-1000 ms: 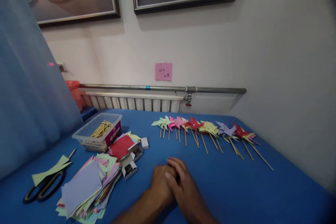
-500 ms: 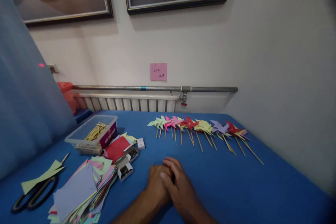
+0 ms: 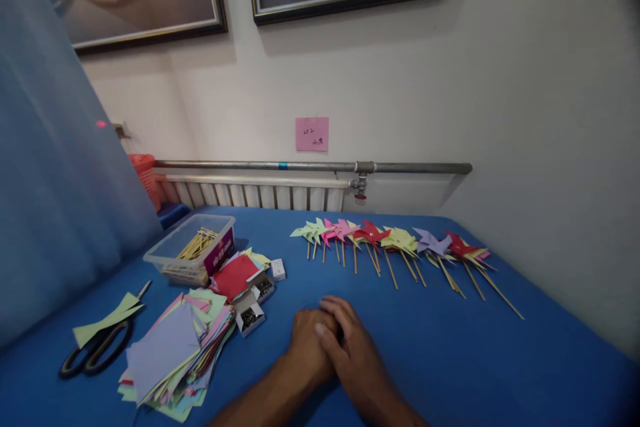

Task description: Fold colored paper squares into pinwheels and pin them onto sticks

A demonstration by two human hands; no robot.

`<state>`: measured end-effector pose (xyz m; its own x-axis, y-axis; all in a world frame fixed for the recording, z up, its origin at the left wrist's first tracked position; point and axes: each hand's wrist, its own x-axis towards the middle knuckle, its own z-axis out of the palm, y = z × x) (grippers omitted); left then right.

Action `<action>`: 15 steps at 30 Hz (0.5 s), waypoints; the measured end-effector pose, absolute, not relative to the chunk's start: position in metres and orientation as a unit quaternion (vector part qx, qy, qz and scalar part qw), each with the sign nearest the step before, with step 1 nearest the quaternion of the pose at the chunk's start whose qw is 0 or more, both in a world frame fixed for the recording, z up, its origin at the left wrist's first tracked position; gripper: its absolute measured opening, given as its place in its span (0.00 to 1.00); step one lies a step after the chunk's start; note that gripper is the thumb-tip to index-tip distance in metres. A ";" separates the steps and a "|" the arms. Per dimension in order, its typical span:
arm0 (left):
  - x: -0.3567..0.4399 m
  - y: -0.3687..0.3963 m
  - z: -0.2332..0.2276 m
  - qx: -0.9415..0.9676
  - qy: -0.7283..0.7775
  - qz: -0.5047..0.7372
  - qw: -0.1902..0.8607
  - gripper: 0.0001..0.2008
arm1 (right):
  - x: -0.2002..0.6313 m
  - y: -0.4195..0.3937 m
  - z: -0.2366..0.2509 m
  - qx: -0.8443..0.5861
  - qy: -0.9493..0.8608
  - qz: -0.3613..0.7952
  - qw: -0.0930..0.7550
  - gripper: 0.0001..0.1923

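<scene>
while right hand [image 3: 350, 353] lies curled over left hand [image 3: 307, 347], both empty, pink note [image 3: 312, 133] scrawled illegibly, pinwheels [image 3: 395, 243] behind

A blue desk [image 3: 450, 360] carried a row of paper pinwheels [image 3: 395, 243] beyond the fingers [image 3: 333, 310]; left of them lay pin boxes [image 3: 253, 310], stacked coloured paper [image 3: 173, 353], scissors [image 3: 97, 350] and a stick tub [image 3: 193, 257].

A craft room: paper pinwheels [image 3: 400, 243], coloured paper squares [image 3: 175, 353] and scissors [image 3: 95, 353] on a blue table [image 3: 500, 360].
</scene>
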<state>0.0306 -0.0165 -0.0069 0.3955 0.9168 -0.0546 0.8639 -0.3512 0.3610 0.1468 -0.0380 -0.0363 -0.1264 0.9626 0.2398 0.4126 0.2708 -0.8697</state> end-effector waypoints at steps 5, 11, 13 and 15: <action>0.031 -0.016 -0.005 0.825 0.537 0.071 0.162 0.11 | 0.146 -0.036 -0.038 -0.506 -0.677 0.326 0.423 0.25; 0.030 -0.016 0.003 0.818 0.542 0.047 0.186 0.11 | 0.146 -0.036 -0.038 -0.503 -0.684 0.323 0.418 0.25; 0.029 -0.016 0.003 0.823 0.540 0.048 0.171 0.11 | 0.147 -0.037 -0.038 -0.502 -0.681 0.326 0.422 0.26; 0.029 -0.016 0.005 0.825 0.539 0.035 0.168 0.11 | 0.148 -0.037 -0.038 -0.501 -0.674 0.331 0.431 0.27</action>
